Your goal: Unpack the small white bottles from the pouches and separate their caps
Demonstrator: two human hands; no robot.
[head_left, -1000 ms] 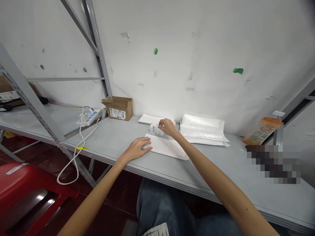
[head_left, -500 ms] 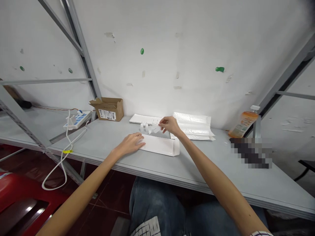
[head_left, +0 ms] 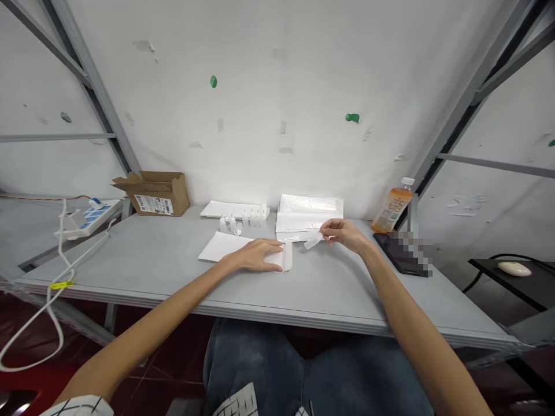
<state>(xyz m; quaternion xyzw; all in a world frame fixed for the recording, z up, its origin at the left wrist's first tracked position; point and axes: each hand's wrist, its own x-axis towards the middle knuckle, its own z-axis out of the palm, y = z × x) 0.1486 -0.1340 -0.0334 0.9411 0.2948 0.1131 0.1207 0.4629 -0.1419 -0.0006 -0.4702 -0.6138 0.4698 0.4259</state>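
Note:
My left hand (head_left: 262,255) lies flat, fingers apart, on a long white mailer (head_left: 223,247), covering its middle. The mailer's flap end (head_left: 287,257) shows just right of my fingers. Off to the right, above the table, my right hand (head_left: 342,232) is closed in a pinch on a small translucent white piece (head_left: 313,241), which hangs down to the left; its exact kind I cannot make out. Behind my left hand stand several small white plastic pieces (head_left: 255,218), with a few more (head_left: 231,225) to their left.
White mailers lie at the back, a stack (head_left: 234,209) on the left and shiny padded ones (head_left: 310,215) at centre. An open cardboard box (head_left: 156,193), a power strip (head_left: 93,218) with white cable, an orange drink bottle (head_left: 392,209) and a dark phone-like slab (head_left: 401,254) surround them.
The view has turned right. My right hand has carried the translucent piece rightward, away from the small white pieces. My left hand has shifted along the mailer toward its flap end.

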